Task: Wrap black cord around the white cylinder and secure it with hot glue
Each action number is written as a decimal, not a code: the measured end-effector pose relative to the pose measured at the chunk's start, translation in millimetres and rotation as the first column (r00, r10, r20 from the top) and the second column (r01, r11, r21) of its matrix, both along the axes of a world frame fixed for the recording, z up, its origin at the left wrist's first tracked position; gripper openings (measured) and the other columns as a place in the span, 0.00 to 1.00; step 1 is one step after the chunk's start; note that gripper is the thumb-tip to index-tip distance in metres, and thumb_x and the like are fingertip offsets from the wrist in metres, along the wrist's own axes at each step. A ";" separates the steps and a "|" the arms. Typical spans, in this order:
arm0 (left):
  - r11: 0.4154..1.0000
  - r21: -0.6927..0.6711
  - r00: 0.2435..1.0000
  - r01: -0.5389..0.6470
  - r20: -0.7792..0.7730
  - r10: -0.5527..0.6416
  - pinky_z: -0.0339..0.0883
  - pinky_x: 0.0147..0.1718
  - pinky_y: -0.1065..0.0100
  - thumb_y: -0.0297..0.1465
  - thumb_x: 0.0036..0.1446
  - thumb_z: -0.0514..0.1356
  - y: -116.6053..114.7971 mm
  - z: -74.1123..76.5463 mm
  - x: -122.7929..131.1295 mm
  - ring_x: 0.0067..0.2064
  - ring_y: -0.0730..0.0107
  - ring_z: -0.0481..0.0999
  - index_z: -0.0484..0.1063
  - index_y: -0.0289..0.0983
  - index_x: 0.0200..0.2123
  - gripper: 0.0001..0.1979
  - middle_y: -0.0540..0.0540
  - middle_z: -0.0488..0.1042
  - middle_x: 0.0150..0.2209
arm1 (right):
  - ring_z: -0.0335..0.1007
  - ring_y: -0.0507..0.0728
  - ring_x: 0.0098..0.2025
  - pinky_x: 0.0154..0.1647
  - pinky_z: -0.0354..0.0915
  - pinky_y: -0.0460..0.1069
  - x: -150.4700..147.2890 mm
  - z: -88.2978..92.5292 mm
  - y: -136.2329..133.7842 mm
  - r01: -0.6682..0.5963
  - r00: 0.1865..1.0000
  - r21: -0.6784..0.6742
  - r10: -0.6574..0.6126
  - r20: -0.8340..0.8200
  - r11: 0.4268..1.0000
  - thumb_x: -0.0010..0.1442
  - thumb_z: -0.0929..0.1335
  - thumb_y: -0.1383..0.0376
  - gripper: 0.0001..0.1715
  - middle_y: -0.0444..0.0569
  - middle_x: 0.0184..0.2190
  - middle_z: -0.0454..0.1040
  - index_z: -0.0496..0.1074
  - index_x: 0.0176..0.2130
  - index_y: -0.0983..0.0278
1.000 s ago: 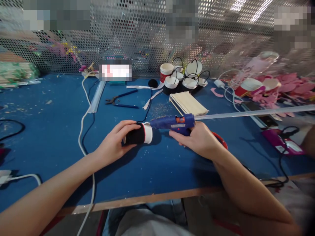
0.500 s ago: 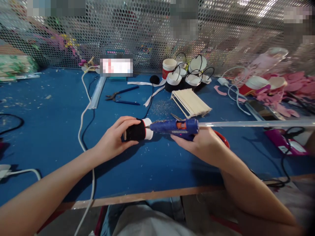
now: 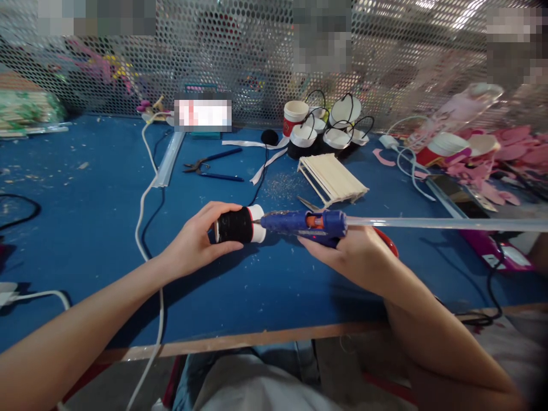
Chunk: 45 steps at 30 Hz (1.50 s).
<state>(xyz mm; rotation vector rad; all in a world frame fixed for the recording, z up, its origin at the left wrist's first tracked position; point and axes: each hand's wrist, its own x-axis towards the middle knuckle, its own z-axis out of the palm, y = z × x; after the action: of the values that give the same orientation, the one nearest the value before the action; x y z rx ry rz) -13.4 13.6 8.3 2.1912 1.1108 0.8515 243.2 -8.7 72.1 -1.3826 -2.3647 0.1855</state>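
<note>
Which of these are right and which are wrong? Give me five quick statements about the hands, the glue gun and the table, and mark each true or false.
1. The right hand holds the blue glue gun. True.
2. The left hand holds the black-and-white cup upright. False: the cup is on its side.
3. The glue gun's nozzle points away from that cup. False: it points at it.
4. A long clear glue stick sticks out behind the glue gun. True.
5. The pliers have red handles. False: the handles are blue.
</note>
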 end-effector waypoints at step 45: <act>0.987 0.127 0.989 0.094 -0.122 -0.079 0.63 0.50 0.57 0.29 0.52 0.61 -6.4 6.5 3.7 0.53 0.60 0.64 0.61 0.41 0.51 0.22 0.41 0.63 0.51 | 0.54 0.52 0.19 0.21 0.52 0.47 17.3 -7.3 2.4 0.029 0.995 -0.065 -0.035 -0.093 0.997 0.51 0.66 0.60 0.10 0.42 0.11 0.56 0.74 0.30 0.62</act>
<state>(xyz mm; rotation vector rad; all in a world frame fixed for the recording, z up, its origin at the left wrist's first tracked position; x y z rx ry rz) -9.7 7.3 14.8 2.4070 1.0306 0.7888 260.5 -6.3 64.8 -1.4078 -2.2763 0.3124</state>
